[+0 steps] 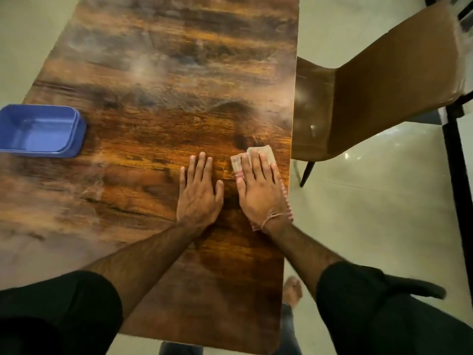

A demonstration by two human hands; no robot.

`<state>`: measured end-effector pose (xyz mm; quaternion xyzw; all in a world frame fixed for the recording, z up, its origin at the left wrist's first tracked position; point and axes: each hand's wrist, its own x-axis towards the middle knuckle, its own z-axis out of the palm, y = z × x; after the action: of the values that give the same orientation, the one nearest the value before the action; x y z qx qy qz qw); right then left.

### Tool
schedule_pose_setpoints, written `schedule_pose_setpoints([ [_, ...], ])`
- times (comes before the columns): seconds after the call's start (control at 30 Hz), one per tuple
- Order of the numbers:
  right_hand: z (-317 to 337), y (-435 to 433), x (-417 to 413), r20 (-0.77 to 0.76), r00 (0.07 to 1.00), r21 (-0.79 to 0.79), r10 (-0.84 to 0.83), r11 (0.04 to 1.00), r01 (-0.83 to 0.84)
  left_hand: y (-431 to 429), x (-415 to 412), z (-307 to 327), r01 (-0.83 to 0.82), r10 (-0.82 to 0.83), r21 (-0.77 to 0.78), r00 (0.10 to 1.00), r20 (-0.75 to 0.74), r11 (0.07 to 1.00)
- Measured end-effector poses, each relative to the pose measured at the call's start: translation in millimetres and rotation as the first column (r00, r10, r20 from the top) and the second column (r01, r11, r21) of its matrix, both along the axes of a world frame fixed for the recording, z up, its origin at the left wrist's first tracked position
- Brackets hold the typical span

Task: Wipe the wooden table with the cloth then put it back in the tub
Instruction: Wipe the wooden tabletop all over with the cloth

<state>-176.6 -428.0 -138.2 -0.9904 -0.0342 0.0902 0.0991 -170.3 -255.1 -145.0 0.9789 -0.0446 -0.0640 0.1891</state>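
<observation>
**Flat palm pins the cloth near the table's right edge**

The right hand (pixel 258 190) lies flat, fingers straight and slightly spread, pressing the cloth (pixel 265 150) onto the wooden table (pixel 158 85) at centre right of the frame, close to the table's right edge. It grips nothing; the cloth is only pinned under the palm. The left hand (pixel 199 193) lies just beside it, also flat and spread, bare on the wood and holding nothing.

The cloth looks thin, soft and light. It should slide under flat pressure and bunch if pushed by one corner. For lifting, pinching the folded layers together past the fingertips seems best. It is folded and tan, with a pale red checked border showing by the wrist.

The blue tub (pixel 76 139) sits on the table at the left of the frame, well apart from the cloth. A brown chair (pixel 396 80) stands at upper right.
</observation>
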Motion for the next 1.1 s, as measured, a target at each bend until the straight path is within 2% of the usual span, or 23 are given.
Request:
schedule_pose_setpoints([
  [0.03, 0.7, 0.4, -1.0, 0.006, 0.999, 0.002, 0.040, 0.999, -0.040, 1.0, 0.0, -2.3, 0.007, -0.007, 0.020, 1.000, 0.010, 1.000],
  [0.1, 1.4, -8.7, -9.4, 0.044, 0.968, 0.010, 0.248, 0.969, -0.249, 1.0, -0.8, -4.2, 0.022, -0.023, 0.036, 0.999, 0.035, 0.999],
  [0.17, -2.7, -28.1, -8.6, 0.066, 0.880, 0.021, 0.470, 0.881, -0.472, 0.4, -0.6, -4.5, 0.028, -0.030, 0.046, 0.999, 0.044, 0.999],
  [0.23, -6.6, -51.8, 22.2, 0.064, 0.806, 0.035, 0.589, 0.805, -0.592, -2.8, 0.5, -4.1, 0.003, -0.006, 0.050, 0.998, 0.060, 0.999],
  [0.3, -6.3, -66.3, 63.9, 0.062, 0.813, 0.009, 0.578, 0.815, -0.580, -5.0, -0.6, -3.3, -0.025, 0.022, 0.052, 0.998, 0.064, 0.998],
  [0.4, -1.5, -70.8, 127.3, 0.049, 0.901, -0.019, 0.432, 0.902, -0.431, -7.9, 0.5, -0.4, -0.050, 0.045, 0.082, 0.997, 0.058, 0.995],
  [0.5, -2.4, -58.1, 127.6, 0.056, 0.944, 0.009, 0.324, 0.946, -0.325, -11.7, 5.3, 4.2, -0.085, 0.079, 0.133, 0.995, 0.055, 0.987],
  [0.57, -2.9, -59.1, 107.7, 0.060, 0.901, 0.031, 0.430, 0.901, -0.432, -19.2, 14.9, 7.3, -0.147, 0.139, 0.169, 0.989, 0.058, 0.975],
  [0.63, -2.7, -69.1, 97.5, 0.051, 0.819, 0.039, 0.572, 0.818, -0.574, -30.7, 29.4, 8.0, -0.226, 0.222, 0.172, 0.974, 0.041, 0.959],
  [0.73, 2.6, -82.7, 134.0, 0.018, 0.748, 0.040, 0.663, 0.747, -0.663, -49.1, 59.8, 7.0, -0.308, 0.309, 0.150, 0.951, 0.017, 0.940],
  [0.93, 8.6, -93.4, 279.2, -0.033, 0.854, -0.011, 0.519, 0.855, -0.519, -66.1, 104.0, 7.7, -0.367, 0.367, 0.117, 0.930, 0.025, 0.923],
  [1.0, 8.7, -90.6, 302.4, -0.028, 0.859, -0.018, 0.510, 0.859, -0.511, -70.2, 120.8, 7.5, -0.378, 0.378, 0.086, 0.926, 0.014, 0.922],
  [1.1, 8.2, -91.4, 293.5, 0.004, 0.854, -0.076, 0.521, 0.851, -0.519, -76.6, 151.7, 5.7, -0.383, 0.383, 0.065, 0.924, 0.012, 0.921],
])
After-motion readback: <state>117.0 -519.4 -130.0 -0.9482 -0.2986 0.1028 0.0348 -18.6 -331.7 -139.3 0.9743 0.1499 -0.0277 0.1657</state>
